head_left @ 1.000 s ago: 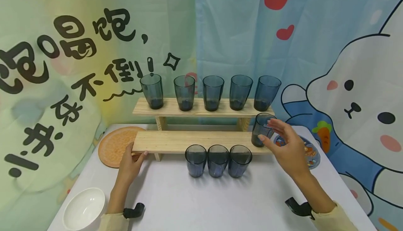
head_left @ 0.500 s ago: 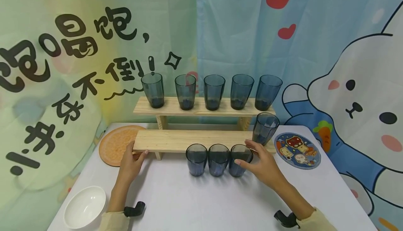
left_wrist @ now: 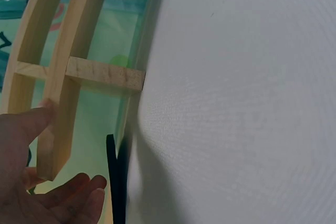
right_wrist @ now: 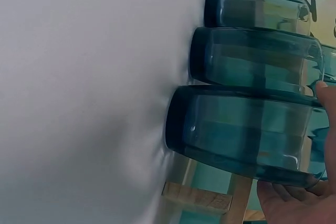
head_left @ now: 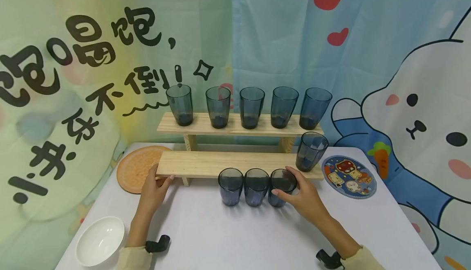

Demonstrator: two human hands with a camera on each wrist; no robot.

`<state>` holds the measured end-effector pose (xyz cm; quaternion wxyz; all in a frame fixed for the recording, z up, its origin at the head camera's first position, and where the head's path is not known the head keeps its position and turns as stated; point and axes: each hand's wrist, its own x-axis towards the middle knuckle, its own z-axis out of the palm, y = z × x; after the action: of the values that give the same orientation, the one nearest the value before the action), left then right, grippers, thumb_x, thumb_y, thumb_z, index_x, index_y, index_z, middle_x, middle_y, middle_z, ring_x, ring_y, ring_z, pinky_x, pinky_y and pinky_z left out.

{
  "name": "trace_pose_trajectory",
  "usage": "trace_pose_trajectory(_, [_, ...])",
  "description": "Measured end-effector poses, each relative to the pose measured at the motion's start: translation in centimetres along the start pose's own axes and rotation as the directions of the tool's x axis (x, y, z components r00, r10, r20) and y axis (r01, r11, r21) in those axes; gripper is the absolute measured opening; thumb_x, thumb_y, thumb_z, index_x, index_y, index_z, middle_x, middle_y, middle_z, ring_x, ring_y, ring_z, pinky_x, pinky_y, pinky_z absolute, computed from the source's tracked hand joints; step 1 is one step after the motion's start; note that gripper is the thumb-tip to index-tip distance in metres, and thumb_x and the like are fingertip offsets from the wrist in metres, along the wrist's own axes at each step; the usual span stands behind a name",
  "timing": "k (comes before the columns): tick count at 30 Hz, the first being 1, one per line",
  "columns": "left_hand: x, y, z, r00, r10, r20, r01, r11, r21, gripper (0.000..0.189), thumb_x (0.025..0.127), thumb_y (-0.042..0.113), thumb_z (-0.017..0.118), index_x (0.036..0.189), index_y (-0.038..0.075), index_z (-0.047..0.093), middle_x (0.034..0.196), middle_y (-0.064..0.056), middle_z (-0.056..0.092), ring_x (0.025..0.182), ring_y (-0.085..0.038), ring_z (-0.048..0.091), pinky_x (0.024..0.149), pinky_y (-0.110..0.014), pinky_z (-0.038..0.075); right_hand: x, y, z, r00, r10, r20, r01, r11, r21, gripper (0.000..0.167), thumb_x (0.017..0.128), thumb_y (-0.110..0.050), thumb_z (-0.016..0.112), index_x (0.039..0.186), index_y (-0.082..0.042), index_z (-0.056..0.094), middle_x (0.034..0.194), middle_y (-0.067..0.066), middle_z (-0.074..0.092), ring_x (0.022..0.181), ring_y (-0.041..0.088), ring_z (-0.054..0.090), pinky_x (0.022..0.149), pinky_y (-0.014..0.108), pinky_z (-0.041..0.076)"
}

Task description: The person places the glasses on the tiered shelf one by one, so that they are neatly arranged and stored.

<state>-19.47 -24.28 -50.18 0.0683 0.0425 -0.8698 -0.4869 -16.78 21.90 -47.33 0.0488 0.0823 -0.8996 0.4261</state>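
Blue-grey glass (right_wrist: 241,132) was pinched between thumb and fingers of the right grip (head_left: 304,199), rightmost of three in a row on the tabletop (head_left: 235,237), just in front of the lower shelf (head_left: 213,164). Left grip (head_left: 152,193) held that shelf's left end. White tabletop stretched pretty wide on the near side, its right edge past a round mat (head_left: 349,177), cartoon curtain (head_left: 272,28) behind everything.

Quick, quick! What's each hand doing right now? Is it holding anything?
Left hand: holding the lower shelf by its left end.
Right hand: holding the right-end glass of the front three.
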Motion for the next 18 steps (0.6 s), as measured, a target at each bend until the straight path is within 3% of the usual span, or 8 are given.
trace_pose_trajectory(12, [-0.1,0.0,0.0,1.0,0.001,0.007,-0.001,1.0,0.003,0.071,0.108,0.02,0.063,0.163,-0.004,0.023,0.153,-0.034,0.044,0.13,-0.049,0.062,0.107,-0.053,0.055,-0.2,0.7,0.8,0.997,-0.064,-0.04,0.064,0.998,0.019,0.095,0.086,-0.045,0.088,0.158,-0.008,0.04,0.148,0.015,0.058,0.138,0.036,0.055,0.112,0.061,0.047])
trace_pose_trajectory(18, [0.0,-0.1,0.0,1.0,0.017,0.0,-0.017,1.0,0.006,0.071,0.108,0.018,0.064,0.162,-0.005,0.024,0.152,-0.035,0.045,0.129,-0.049,0.062,0.106,-0.054,0.055,-0.2,0.8,1.2,0.998,-0.043,-0.046,0.046,0.997,0.057,0.092,0.088,-0.04,0.088,0.157,-0.005,0.039,0.152,0.016,0.056,0.14,0.037,0.054,0.114,0.059,0.046])
